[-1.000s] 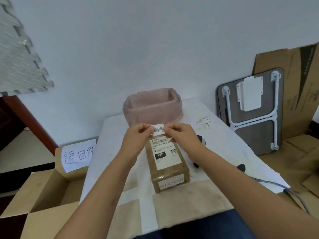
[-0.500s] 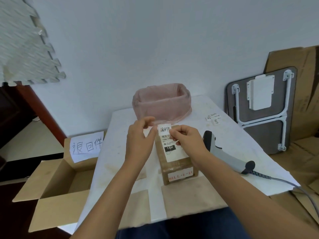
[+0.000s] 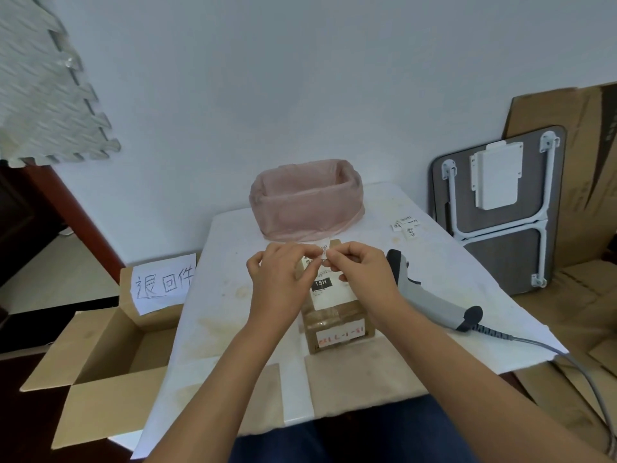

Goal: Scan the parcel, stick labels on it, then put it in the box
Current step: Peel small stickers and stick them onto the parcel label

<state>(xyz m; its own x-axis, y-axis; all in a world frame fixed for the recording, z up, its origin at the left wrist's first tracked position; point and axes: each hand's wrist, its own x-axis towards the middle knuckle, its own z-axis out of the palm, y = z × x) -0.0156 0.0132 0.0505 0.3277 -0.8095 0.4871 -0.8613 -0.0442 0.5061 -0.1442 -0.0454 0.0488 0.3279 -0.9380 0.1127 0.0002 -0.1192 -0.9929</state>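
A brown cardboard parcel [image 3: 337, 322] lies on the white table [image 3: 444, 272], with a white shipping label on top and a small label on its near end. Above its far end my left hand [image 3: 280, 279] and my right hand [image 3: 364, 272] meet, both pinching a small white label [image 3: 323, 253] between the fingertips. An open cardboard box [image 3: 100, 362] with a handwritten paper sign stands on the floor to the left of the table. A grey barcode scanner [image 3: 424, 295] lies on the table just right of my right hand.
A pink-lined bin [image 3: 305, 198] stands at the table's far edge. A few loose white labels [image 3: 405, 225] lie at the back right. A folded table [image 3: 497, 212] and flat cardboard [image 3: 581, 168] lean on the right wall. The scanner cable [image 3: 567, 359] trails off the table's right edge.
The view has shifted right, so the scanner now shows. My hands held the label lengthwise, pressed it towards the parcel's top, and now pinch it together at the fingertips.
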